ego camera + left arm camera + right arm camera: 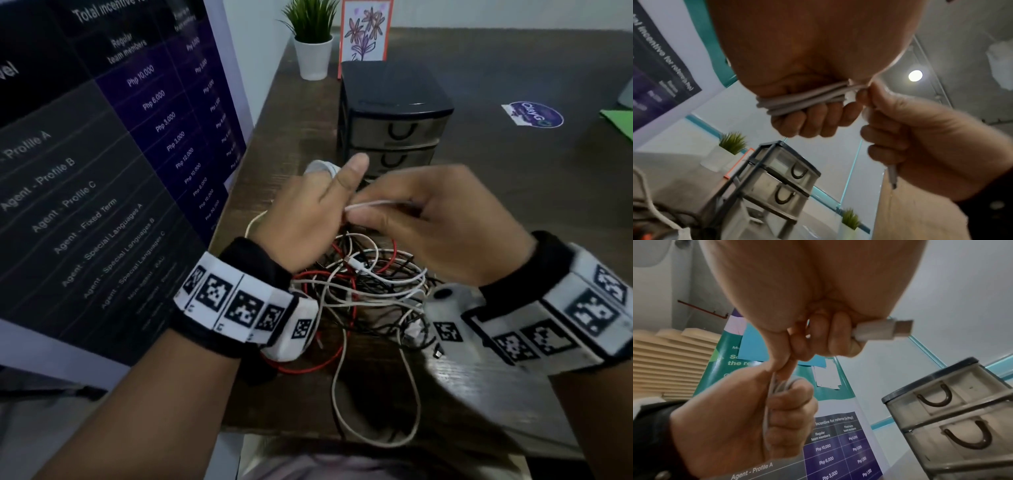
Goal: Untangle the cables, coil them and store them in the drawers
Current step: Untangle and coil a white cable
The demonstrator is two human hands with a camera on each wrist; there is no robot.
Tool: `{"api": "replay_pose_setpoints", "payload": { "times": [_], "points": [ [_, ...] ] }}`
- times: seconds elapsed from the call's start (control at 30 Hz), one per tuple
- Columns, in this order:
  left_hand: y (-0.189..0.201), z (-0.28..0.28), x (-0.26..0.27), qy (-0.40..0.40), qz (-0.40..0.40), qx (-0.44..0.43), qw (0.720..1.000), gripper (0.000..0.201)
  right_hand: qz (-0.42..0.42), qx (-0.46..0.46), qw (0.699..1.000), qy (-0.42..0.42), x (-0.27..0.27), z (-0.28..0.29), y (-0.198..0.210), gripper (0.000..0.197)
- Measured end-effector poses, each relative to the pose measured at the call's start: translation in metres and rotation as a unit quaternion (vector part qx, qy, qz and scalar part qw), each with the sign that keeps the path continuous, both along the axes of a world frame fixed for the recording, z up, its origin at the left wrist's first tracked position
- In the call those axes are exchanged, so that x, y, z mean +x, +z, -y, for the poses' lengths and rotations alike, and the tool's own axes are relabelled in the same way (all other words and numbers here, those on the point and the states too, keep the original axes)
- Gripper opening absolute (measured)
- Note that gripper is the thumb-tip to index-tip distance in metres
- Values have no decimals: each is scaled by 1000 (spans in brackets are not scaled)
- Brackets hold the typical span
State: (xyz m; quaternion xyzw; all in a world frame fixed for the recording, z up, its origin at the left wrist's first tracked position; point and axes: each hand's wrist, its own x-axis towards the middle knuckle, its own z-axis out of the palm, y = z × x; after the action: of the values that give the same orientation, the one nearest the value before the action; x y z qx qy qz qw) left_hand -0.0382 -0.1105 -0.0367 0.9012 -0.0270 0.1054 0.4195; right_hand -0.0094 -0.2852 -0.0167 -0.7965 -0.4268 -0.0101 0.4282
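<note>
A white cable (371, 205) runs between both hands above a tangle of red, white and black cables (359, 287) on the table. My left hand (305, 216) has several turns of this cable wound round its curled fingers, a coil (799, 101) that also shows in the right wrist view (777, 386). My right hand (435, 222) pinches the cable close to the left hand. Its free end, a white USB plug (882, 329), sticks out of the right fist. The dark drawer unit (394, 120) stands just behind the hands, its visible drawers closed.
A poster board (102, 144) leans along the table's left side. Behind the drawer unit stand a potted plant (313, 48) and a flower card (366, 31). A round sticker (534, 114) and green paper (620, 121) lie far right. The table's front edge (308, 431) is near my body.
</note>
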Motion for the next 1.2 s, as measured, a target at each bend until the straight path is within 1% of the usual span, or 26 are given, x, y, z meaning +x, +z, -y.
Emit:
{"api": "replay_pose_setpoints", "payload": {
  "times": [0.07, 0.1, 0.17, 0.23, 0.33, 0.4, 0.43, 0.5, 0.6, 0.67, 0.77, 0.87, 0.93, 1.0, 1.07, 1.13, 1.2],
  "points": [
    [2, 5, -5, -30, -34, -41, 998, 71, -2, 39, 999, -6, 3, 1, 0, 9],
    [5, 7, -7, -52, -43, -66, 996, 74, 3, 57, 998, -15, 5, 1, -1, 10],
    [7, 9, -9, -82, -59, -109, 989, 74, 2, 90, 995, -31, 8, 1, -3, 23],
    [8, 11, -12, -111, -76, -152, 979, 73, -21, 110, 993, -23, 8, -2, -4, 32],
    [11, 12, -15, -155, -91, -225, 958, 68, -27, 75, 997, 8, 8, -5, -6, 29],
    [12, 11, -15, -162, -97, -247, 950, 66, -58, 52, 996, 37, 7, -4, -6, 19],
    [12, 11, -14, -160, -104, -253, 948, 66, -68, 44, 996, 37, 8, -4, -7, 15],
    [12, 11, -13, -139, -127, -256, 948, 69, -62, 30, 998, 13, 8, -3, -8, 11],
    [9, 13, -9, -93, -134, -258, 952, 68, -56, 30, 998, -22, 10, -5, -14, 14],
    [8, 14, -8, -58, -116, -279, 951, 65, -62, 42, 996, -39, 10, -6, -19, 18],
    [8, 16, -7, 7, -62, -306, 950, 59, -42, 49, 994, -88, 12, -8, -20, 28],
    [9, 19, -7, 34, -37, -295, 954, 59, -26, 44, 991, -125, 11, -10, -16, 31],
    [8, 19, -6, 53, -26, -267, 962, 54, -37, 29, 993, -113, 11, -11, -14, 28],
    [4, 17, -5, 82, -25, -239, 967, 49, -64, 11, 996, -65, 13, -9, -12, 22],
    [2, 12, -4, 97, -42, -234, 966, 44, -62, -13, 998, -25, 18, -5, -13, 17],
    [2, 8, -3, 93, -69, -245, 963, 43, -34, -21, 999, -26, 22, -1, -14, 13],
    [3, 8, -5, 84, -97, -279, 952, 47, -26, 11, 998, -50, 21, -1, -13, 11]
  ]
}}
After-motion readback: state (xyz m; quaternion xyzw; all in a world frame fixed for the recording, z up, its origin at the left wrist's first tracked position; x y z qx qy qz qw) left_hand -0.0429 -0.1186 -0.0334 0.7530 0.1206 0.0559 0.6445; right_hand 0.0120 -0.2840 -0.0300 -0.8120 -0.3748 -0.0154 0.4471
